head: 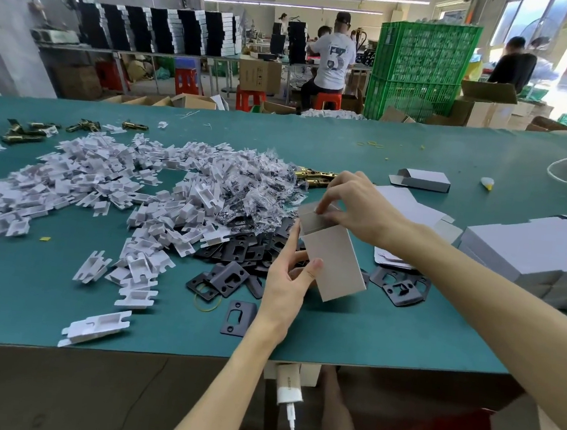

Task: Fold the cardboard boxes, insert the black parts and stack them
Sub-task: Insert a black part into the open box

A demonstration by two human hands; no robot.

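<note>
Left hand (pixel 286 280) grips box (pixel 338 259); right hand (pixel 355 204) pinches its flap (pixel 309 215).

Near edge: bare green table (pixel 384 340) can be crossed.
Left: blocked by white inserts (pixel 90 177).
Right: blocked by flat box stack (pixel 529 250).

On the table (pixel 367 335), a heap of plastic inserts (pixel 107 178) lies left, metal plates (pixel 237 255) centre, flat cartons (pixel 529 253) stacked right, a folded box (pixel 422 180) behind.

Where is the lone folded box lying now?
Head view: the folded box lies on the table right of centre, beyond the right hand, beside a small white-and-yellow item.
</note>
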